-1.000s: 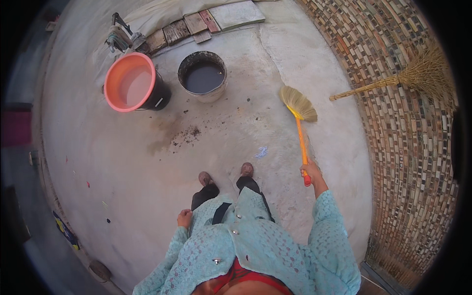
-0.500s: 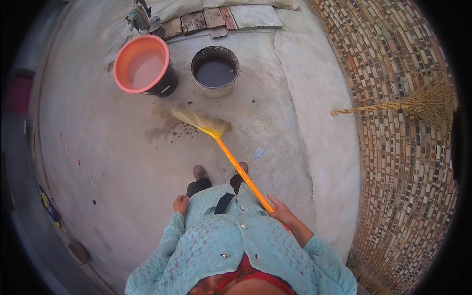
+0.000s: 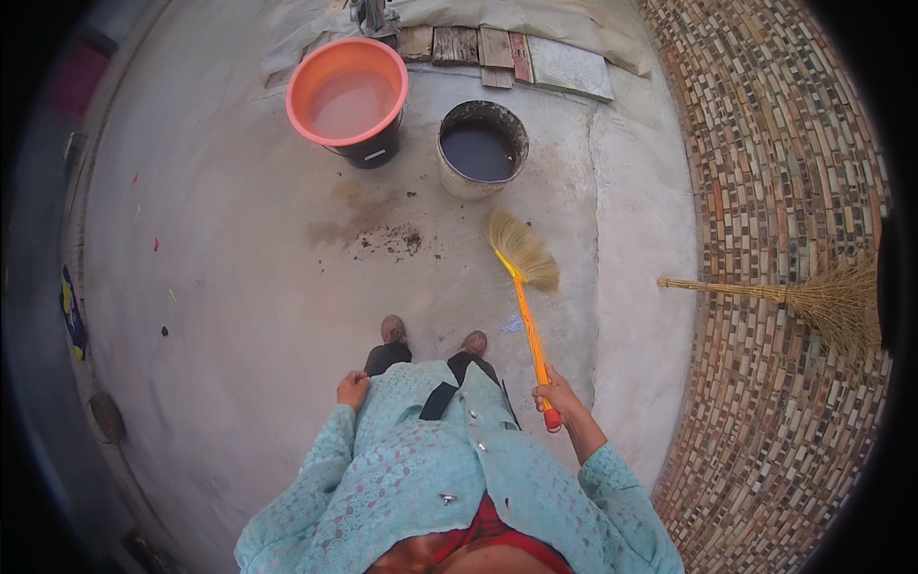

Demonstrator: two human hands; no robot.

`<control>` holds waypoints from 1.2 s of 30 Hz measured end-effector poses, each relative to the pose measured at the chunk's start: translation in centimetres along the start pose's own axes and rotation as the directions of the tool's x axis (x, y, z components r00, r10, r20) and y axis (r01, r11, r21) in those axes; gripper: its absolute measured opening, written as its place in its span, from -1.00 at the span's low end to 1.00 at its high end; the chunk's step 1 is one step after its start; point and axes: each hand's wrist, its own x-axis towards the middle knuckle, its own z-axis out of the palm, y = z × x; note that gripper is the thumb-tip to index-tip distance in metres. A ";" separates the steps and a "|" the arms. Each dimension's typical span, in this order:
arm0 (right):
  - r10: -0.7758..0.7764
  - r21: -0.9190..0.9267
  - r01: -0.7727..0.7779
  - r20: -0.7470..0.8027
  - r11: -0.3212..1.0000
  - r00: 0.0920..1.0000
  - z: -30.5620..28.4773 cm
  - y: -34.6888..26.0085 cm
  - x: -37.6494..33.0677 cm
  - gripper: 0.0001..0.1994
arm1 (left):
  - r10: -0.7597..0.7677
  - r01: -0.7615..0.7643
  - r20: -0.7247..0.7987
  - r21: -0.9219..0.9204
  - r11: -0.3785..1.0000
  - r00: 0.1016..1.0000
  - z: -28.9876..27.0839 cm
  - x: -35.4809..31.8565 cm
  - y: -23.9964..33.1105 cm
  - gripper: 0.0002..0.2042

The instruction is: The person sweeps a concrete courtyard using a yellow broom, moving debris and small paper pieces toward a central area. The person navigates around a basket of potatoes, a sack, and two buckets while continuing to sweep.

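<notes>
A broom with an orange handle (image 3: pixel 531 330) and pale straw bristles (image 3: pixel 523 251) slants away from me on the right side. My right hand (image 3: pixel 559 394) is wrapped round its handle close to the red end cap (image 3: pixel 552 421). The bristle head is beside the bucket of dark water (image 3: pixel 459 182), apart from it. A patch of dark dirt crumbs (image 3: pixel 397 239) lies on the concrete left of the bristles. My left hand (image 3: pixel 353 390) hangs at the edge of my light blue jacket, its fingers curled in and nothing visible in them.
An orange basin (image 3: pixel 298 107) of cloudy water sits on a black bucket (image 3: pixel 371 151) at the far left. Boards and a pale slab (image 3: pixel 571 69) line the back. A twig broom (image 3: pixel 822 304) lies by the brick surface (image 3: pixel 765 172) on the right. Blue scraps (image 3: pixel 513 324) lie near my feet.
The broom has swung right, its bristles moving off the dirt crumbs to beside the dark-water bucket. My right hand has closed round the handle. The view has shifted, with the buckets now further right.
</notes>
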 end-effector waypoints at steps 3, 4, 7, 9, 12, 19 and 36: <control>0.035 -0.024 -0.033 0.104 0.999 0.994 4.4 -0.2 1.4 -0.17 | -0.032 0.033 0.011 -0.075 0.997 0.999 -0.6 0.3 -1.5 -0.72; 0.037 0.029 -0.042 0.158 0.999 0.987 5.8 -0.4 1.6 -0.17 | -0.029 0.031 0.019 -0.083 0.996 0.999 -1.0 0.6 -1.8 -0.72; 0.031 0.143 -0.072 0.271 0.987 0.962 9.6 -1.8 0.6 -0.15 | -0.030 0.034 0.035 -0.139 0.990 0.999 -1.7 1.2 -2.2 -0.72; 0.032 0.177 -0.090 0.304 0.980 0.952 11.6 -3.6 -1.4 -0.15 | -0.023 0.028 0.035 -0.168 0.985 0.999 -2.2 1.7 -3.2 -0.72; 0.026 0.089 -0.044 0.191 0.995 0.981 11.6 -4.8 -5.3 -0.17 | -0.025 0.030 0.027 -0.202 0.979 0.999 -2.6 2.1 -4.8 -0.73; -0.086 -0.009 0.087 0.106 0.996 0.991 12.8 -6.5 -3.0 -0.18 | -0.128 0.109 -0.051 -0.284 0.953 0.990 -1.8 1.0 -7.0 -0.75; 0.005 0.160 -0.065 0.351 0.985 0.936 8.1 -4.6 -4.5 -0.15 | -0.218 0.199 -0.090 -0.183 0.963 0.972 -2.0 -3.0 -5.5 -0.73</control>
